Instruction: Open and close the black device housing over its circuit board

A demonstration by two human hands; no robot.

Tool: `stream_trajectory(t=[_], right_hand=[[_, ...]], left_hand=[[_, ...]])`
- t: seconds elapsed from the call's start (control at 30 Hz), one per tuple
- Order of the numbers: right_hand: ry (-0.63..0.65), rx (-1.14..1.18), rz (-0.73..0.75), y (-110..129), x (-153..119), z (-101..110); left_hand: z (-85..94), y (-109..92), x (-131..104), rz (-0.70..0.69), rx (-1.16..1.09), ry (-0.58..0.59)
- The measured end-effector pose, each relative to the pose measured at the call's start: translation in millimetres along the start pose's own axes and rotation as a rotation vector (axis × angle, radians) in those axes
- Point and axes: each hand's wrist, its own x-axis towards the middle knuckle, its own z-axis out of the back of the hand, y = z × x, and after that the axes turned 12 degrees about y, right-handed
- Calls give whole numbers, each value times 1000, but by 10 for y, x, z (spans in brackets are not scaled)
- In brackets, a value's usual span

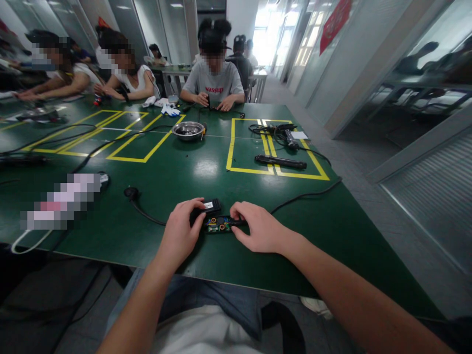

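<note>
An opened black adapter housing with a green circuit board (220, 225) lies on the table in front of me, copper coils showing on the board. My left hand (183, 227) is closed around its left end, thumb in front and fingers behind. Right behind the board is a ribbed black cover (213, 205) with a white label, close against my left fingertips. At the other end, my right hand (254, 227) pinches the housing where the cable joins. My fingers partly hide both ends. A black cord leads left to a plug (131, 192).
A metal bowl (189, 130) stands mid-table. Yellow tape outlines frame a black bar-shaped tool (280, 162) and tangled cables (282, 132). A pixelated pink object (64, 201) lies at left. Across the table a person (214, 78) handles something dark; other people sit at far left.
</note>
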Motion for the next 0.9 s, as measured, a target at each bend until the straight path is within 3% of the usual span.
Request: stream_trajectory(t=[0.2,0.4,0.63,0.9], right_hand=[[11,3,15,-19,8,-5],[8,28,0,-24,9,3],[-8,58,-17,-4,6,1],[-74,133,16,-1,0,36]], left_hand=[[4,18,18,-55,-17,116],[116,-75,-106,-151,75,70],[152,-151,-191,-133,241,178],[196,-132,-173,-106,98,106]])
